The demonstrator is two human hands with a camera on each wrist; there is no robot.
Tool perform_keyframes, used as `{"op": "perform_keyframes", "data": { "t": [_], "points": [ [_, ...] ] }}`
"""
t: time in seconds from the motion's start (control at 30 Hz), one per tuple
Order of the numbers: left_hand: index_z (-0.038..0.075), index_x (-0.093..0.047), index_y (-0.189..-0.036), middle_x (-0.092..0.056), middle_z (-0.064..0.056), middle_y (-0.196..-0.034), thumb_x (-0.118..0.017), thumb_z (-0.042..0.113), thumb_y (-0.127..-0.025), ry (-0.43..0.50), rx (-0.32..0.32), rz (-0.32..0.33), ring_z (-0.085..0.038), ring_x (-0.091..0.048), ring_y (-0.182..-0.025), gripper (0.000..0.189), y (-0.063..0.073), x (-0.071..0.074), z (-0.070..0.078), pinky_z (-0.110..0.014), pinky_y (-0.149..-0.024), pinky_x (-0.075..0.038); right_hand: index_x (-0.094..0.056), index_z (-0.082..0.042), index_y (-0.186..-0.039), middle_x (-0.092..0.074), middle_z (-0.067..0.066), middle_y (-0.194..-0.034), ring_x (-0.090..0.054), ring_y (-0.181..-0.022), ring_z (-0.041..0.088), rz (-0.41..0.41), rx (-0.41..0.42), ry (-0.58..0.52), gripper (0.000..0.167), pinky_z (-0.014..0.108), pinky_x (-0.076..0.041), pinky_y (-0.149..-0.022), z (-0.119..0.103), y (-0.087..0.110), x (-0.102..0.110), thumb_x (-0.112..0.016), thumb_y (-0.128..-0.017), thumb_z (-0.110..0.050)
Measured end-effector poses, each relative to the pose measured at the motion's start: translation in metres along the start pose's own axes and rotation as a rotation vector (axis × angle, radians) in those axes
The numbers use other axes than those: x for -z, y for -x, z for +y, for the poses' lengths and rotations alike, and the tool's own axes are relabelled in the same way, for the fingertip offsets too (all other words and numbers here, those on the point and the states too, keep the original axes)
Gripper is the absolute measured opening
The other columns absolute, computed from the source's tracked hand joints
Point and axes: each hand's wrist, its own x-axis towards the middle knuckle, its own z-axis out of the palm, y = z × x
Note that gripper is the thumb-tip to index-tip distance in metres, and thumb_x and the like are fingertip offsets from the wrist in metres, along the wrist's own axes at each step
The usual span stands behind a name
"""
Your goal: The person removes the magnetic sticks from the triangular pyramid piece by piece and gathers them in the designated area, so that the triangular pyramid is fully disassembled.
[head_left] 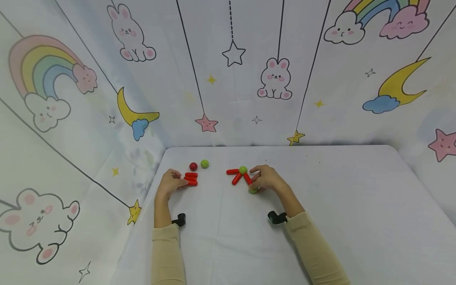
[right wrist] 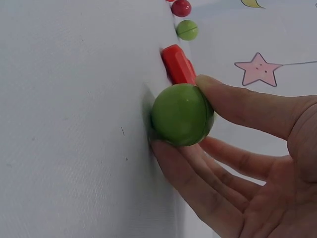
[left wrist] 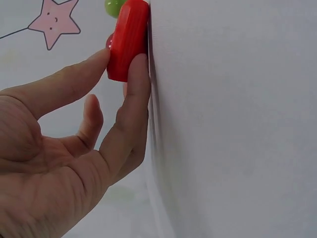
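Observation:
My left hand (head_left: 170, 184) pinches the near end of a short red rod (left wrist: 129, 42) between thumb and fingers, low over the cloth. Beside it in the head view lies another red rod (head_left: 191, 174), part of a small stack of parallel rods. My right hand (head_left: 266, 177) holds a green ball (right wrist: 179, 115) between thumb and fingers, at the near end of a red rod (head_left: 247, 179). That rod, an angled red rod (head_left: 236, 179) and a sideways red rod (head_left: 232, 171) fan out from a second green ball (head_left: 243, 170).
Behind the left rods sit a red ball (head_left: 193, 166) and another green ball (head_left: 204, 164). A white cloth (head_left: 221, 233) covers the table, and a patterned curtain (head_left: 242, 87) rises along its back and left sides. Each wrist carries a black camera (head_left: 277, 217).

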Motion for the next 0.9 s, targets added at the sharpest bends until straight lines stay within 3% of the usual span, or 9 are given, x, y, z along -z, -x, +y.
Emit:
{"op": "perform_keyframes", "data": {
  "t": [0.37,0.57,0.67,0.77,0.9],
  "points": [
    [-0.005,-0.051,-0.124,-0.054,-0.021,-0.118,-0.075,0.007,-0.091,-0.091,-0.003,0.097,-0.031,-0.054,-0.102,0.043,-0.001,-0.004,-0.005,-0.035,-0.081,-0.048,-0.059,-0.002,-0.141,-0.070,0.014,-0.112,-0.072,-0.083,0.022,-0.038,0.001,0.036,0.072,0.035,-0.063,-0.070,-0.001,0.003,0.002,-0.092,-0.077,-0.007],
    [-0.005,-0.052,-0.125,-0.055,-0.026,-0.121,-0.074,0.012,-0.094,-0.125,-0.055,0.130,-0.037,-0.067,-0.097,0.042,0.002,-0.004,0.006,-0.033,-0.078,-0.054,-0.057,-0.002,-0.143,-0.069,0.014,-0.112,-0.071,-0.085,0.022,-0.054,0.023,0.028,0.070,0.037,-0.063,-0.073,0.000,0.004,0.002,-0.090,-0.083,-0.017],
    [-0.006,-0.051,-0.127,-0.052,-0.027,-0.128,-0.074,0.014,-0.095,-0.069,-0.096,0.102,-0.037,-0.062,-0.106,0.044,0.006,-0.008,0.019,-0.034,-0.083,-0.052,-0.057,-0.002,-0.144,-0.070,0.012,-0.111,-0.071,-0.084,0.020,-0.018,0.043,0.062,0.067,0.036,-0.062,-0.075,0.001,0.003,0.002,-0.086,-0.087,-0.024],
    [-0.006,-0.049,-0.130,-0.051,-0.026,-0.133,-0.075,0.015,-0.095,0.028,-0.119,0.033,-0.036,-0.061,-0.111,0.048,0.012,-0.019,0.035,-0.036,-0.091,-0.055,-0.057,-0.002,-0.144,-0.071,0.013,-0.111,-0.073,-0.083,0.020,0.053,0.063,0.067,0.065,0.035,-0.060,-0.075,0.003,-0.001,0.001,-0.084,-0.089,-0.025],
    [-0.008,-0.047,-0.130,-0.051,-0.027,-0.132,-0.076,0.009,-0.095,0.100,-0.147,-0.069,-0.041,-0.070,-0.105,0.048,0.017,-0.039,0.051,-0.040,-0.088,-0.061,-0.057,-0.002,-0.144,-0.070,0.016,-0.119,-0.074,-0.092,0.024,0.176,0.101,0.039,0.062,0.037,-0.062,-0.077,0.006,-0.008,-0.006,-0.082,-0.090,-0.020]
  ]
}}
